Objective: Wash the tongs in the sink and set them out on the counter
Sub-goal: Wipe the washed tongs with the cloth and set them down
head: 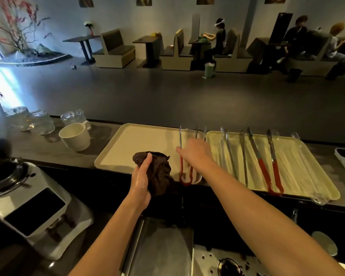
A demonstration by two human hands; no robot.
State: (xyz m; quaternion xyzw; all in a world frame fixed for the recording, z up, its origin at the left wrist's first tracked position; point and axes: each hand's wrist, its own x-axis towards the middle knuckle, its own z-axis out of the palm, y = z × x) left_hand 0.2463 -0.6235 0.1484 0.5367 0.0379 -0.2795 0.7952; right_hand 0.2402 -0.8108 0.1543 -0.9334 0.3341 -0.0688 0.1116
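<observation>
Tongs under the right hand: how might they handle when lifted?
The tongs look like stiff metal, so they probably lift rigidly. Their red end pokes past the tray edge, so a nudge might tip them off. The left hand glistens wet, so they may be slippery.

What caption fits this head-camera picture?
Left hand grips a brown cloth; right hand reaches over red-handled tongs on a beige tray.

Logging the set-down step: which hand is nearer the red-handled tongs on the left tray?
Right. The right hand lies directly over the tongs, about mid-length. The left hand is beside them, to their left, gripping a cloth.
</observation>
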